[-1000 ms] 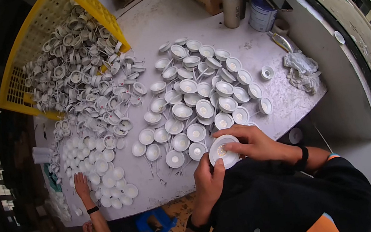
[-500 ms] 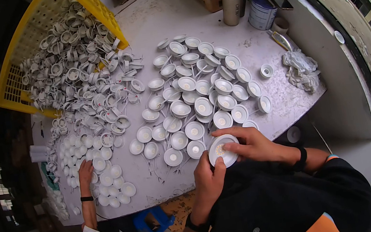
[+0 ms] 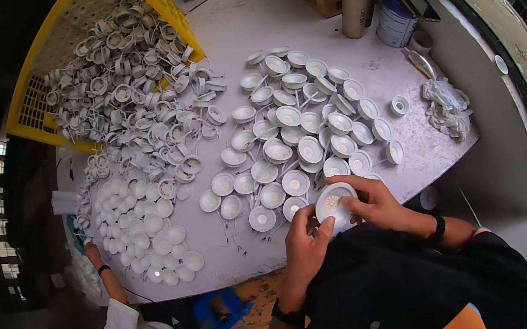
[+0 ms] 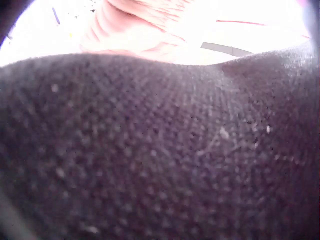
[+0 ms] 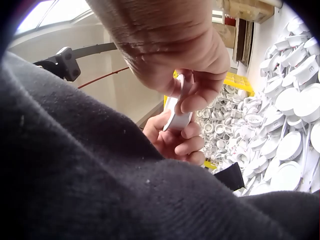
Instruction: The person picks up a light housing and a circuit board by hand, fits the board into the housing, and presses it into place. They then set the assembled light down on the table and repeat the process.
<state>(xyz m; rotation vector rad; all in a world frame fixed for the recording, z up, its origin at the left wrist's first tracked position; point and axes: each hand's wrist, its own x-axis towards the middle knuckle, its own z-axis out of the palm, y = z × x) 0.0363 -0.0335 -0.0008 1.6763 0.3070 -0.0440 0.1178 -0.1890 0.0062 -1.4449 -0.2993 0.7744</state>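
Observation:
Both hands hold one round white lamp housing (image 3: 333, 203) with a yellowish LED disc in its middle, at the table's near edge. My left hand (image 3: 307, 238) grips its lower left rim, thumb up on the edge. My right hand (image 3: 370, 202) curls round the right side, a finger pressing into the bowl. In the right wrist view the housing (image 5: 176, 113) shows edge-on between the right hand's fingers (image 5: 197, 97) and the left hand's curled fingers (image 5: 182, 145). Dark cloth fills the left wrist view.
Many finished white housings (image 3: 302, 125) lie face-up on the grey table (image 3: 296, 20). A yellow crate (image 3: 46, 81) spills parts at far left. Flat white covers (image 3: 144, 230) lie near another person's hand (image 3: 93, 252). A metal flask (image 3: 354, 4), a tin (image 3: 395, 19) and crumpled cloth (image 3: 447, 106) stand at right.
My hands stay on the same housing; the left thumb has shifted onto its rim. The other person's hand has drawn back toward the table's left edge. The view has shifted slightly.

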